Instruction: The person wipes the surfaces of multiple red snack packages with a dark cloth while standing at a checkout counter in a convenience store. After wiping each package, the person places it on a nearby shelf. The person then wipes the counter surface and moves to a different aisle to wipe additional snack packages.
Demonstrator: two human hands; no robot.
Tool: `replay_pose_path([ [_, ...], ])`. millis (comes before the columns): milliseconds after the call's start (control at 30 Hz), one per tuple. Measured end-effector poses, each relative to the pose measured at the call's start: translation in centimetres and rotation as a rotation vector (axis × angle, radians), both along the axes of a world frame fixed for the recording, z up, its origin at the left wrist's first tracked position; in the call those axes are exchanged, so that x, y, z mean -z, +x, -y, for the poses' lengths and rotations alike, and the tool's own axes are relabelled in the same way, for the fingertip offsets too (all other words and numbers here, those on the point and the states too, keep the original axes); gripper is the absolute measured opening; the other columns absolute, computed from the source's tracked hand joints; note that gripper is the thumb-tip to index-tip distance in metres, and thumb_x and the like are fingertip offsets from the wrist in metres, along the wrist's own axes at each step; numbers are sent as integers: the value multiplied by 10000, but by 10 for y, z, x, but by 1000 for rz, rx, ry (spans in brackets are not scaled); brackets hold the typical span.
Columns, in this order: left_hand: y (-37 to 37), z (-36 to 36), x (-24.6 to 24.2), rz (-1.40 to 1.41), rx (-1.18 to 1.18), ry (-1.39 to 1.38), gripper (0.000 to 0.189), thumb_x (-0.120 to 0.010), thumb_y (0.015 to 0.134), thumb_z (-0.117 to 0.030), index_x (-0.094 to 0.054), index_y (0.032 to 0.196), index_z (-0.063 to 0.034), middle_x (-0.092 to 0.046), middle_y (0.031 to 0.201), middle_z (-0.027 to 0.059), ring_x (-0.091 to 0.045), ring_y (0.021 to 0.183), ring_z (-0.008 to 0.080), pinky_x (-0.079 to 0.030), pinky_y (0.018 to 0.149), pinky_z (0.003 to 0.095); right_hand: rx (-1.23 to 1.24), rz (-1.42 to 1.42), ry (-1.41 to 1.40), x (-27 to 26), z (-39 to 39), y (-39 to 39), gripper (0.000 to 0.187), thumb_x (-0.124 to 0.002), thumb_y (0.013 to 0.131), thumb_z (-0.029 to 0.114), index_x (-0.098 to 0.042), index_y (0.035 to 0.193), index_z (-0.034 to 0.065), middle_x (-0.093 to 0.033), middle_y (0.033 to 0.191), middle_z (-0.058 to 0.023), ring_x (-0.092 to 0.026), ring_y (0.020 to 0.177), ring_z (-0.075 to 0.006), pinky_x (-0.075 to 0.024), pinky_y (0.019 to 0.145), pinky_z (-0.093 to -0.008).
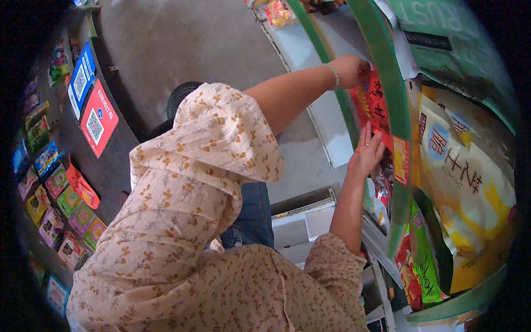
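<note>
My left hand, with a bead bracelet at the wrist, is curled at the upper end of a red snack packet with black writing; its fingertips are partly in shadow. The packet lies in a narrow shelf row behind a green shelf edge strip. Lower down, my right hand, wearing a ring, rests with extended fingers against the lower part of the red packet. Below that hand, more shiny red packets sit in the row, partly hidden by the strip.
Large yellow-white snack bags, a green bag and a dark green bag fill the shelf at right. A dark counter with code signs and small packets stands at left. A black round stool seat is behind my left arm.
</note>
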State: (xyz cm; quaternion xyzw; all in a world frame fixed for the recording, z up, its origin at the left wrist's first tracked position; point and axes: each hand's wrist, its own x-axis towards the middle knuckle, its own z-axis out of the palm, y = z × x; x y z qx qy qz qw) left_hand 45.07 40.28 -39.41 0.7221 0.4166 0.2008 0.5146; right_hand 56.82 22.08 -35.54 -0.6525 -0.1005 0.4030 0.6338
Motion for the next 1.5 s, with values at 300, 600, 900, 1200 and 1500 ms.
replay_pose_path([
  [300, -10, 7, 11, -67, 8, -38, 291, -649, 838, -224, -664, 1090, -77, -691, 1040, 147, -657, 979, 317, -519, 850, 394, -17, 6, -2, 16, 6, 1, 398, -495, 999, 173, -342, 1286, -56, -356, 1410, -253, -441, 1297, -391, -366, 1116, -464],
  [600, -24, 14, -15, -214, -8, 29, 444, -650, 813, -204, -580, 1238, -97, -669, 1116, 140, -631, 1046, 335, -507, 894, 414, -81, 0, -64, 4, 6, -1, 412, -557, 932, 23, -397, 1312, 10, -509, 1285, -156, -531, 1192, -315, -435, 1046, -410],
  [900, -93, 18, -106, -481, 315, -241, 425, -631, 822, -172, -579, 1228, -55, -711, 911, 137, -707, 789, 270, -548, 751, 376, -232, -317, -235, -29, 70, -43, 585, -592, 925, 48, -299, 1432, 37, -387, 1394, -166, -497, 1236, -309, -431, 1042, -398],
  [1200, -304, 140, -264, 77, -319, -67, 259, -573, 949, -121, -592, 1187, -20, -659, 926, 57, -650, 696, 110, -529, 631, 253, -621, -184, -384, -54, 159, -79, 544, -560, 960, 123, -305, 1436, 60, -425, 1391, -173, -489, 1244, -278, -416, 1044, -381],
  [1500, -603, 380, -253, -168, -1556, 487, 257, -636, 883, -120, -642, 1122, -25, -667, 1022, 88, -621, 907, 156, -492, 804, 285, -792, -126, -446, -74, 197, -125, 470, -548, 970, 174, -374, 1385, 38, -512, 1304, -164, -549, 1164, -250, -472, 968, -340],
])
